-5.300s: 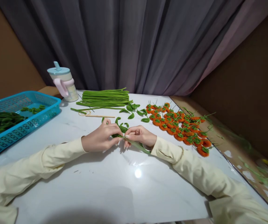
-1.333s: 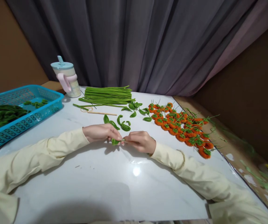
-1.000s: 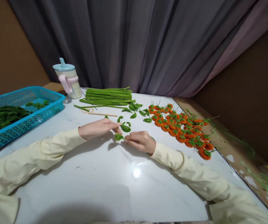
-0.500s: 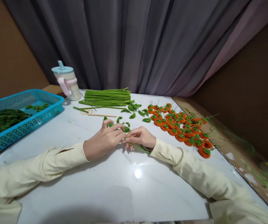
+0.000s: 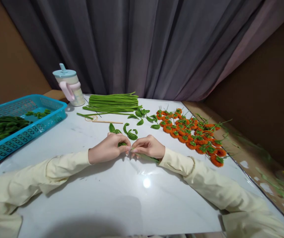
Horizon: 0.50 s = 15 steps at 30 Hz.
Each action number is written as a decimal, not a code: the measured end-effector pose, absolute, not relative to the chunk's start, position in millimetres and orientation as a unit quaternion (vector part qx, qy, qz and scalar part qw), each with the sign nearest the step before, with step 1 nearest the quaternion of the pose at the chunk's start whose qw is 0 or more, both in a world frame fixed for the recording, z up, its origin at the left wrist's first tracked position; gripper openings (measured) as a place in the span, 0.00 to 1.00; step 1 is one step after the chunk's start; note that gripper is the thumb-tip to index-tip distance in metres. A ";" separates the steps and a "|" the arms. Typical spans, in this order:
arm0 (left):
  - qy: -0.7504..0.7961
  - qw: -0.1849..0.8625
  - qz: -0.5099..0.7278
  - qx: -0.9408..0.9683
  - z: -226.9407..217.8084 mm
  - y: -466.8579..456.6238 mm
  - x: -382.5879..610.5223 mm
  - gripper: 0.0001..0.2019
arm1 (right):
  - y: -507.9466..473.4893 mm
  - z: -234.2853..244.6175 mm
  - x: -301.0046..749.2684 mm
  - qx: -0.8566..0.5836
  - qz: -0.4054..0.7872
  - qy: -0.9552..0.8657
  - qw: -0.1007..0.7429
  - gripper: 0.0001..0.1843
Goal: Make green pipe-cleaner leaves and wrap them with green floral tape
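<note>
My left hand (image 5: 108,147) and my right hand (image 5: 148,146) meet fingertip to fingertip low over the white table (image 5: 102,191). Both pinch one green pipe cleaner (image 5: 145,156); its folded leaf end shows under the left fingers and its stem runs back under the right wrist. Just beyond the hands lie a few finished green leaves (image 5: 129,132). More leaves (image 5: 143,116) lie farther back.
A bundle of straight green pipe cleaners (image 5: 113,100) and a thin wooden stick (image 5: 107,122) lie at the back. Several orange pipe-cleaner flowers (image 5: 191,134) cover the right side. A blue basket (image 5: 45,120) of green pieces stands left, a lidded cup (image 5: 69,86) behind it.
A second ago my left hand was lifted away toward the loose leaves while the right held a folded leaf. Now the left hand is back, pinching the piece together with the right.
</note>
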<state>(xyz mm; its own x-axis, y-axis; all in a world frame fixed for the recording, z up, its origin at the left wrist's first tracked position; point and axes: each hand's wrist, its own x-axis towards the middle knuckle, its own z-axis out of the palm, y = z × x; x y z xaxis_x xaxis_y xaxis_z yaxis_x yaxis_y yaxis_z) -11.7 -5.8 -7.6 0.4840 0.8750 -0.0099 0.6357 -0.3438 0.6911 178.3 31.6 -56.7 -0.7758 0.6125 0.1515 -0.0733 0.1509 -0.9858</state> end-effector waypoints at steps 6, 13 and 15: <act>0.472 0.431 0.157 0.753 -3.5 -3.3 -13.9 0.07 | 29.4 -53.4 180.2 -0.184 0.405 -0.840 0.310 0.15; 0.478 0.558 0.183 0.653 -0.9 -4.9 -10.5 0.08 | 28.8 -56.7 180.4 -0.167 0.298 -0.874 0.345 0.15; 0.474 0.615 0.175 0.605 -1.3 -2.7 -11.0 0.08 | 27.1 -58.5 179.8 -0.140 0.251 -0.893 0.346 0.16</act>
<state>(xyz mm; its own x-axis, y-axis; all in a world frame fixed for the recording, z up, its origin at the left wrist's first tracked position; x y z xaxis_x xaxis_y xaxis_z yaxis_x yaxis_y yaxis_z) -11.0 -2.7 -1.3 0.4885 0.7896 -0.3712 0.3586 0.2061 0.9104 179.8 27.1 -58.5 -0.7209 0.4245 0.5478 0.0769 0.8346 -0.5455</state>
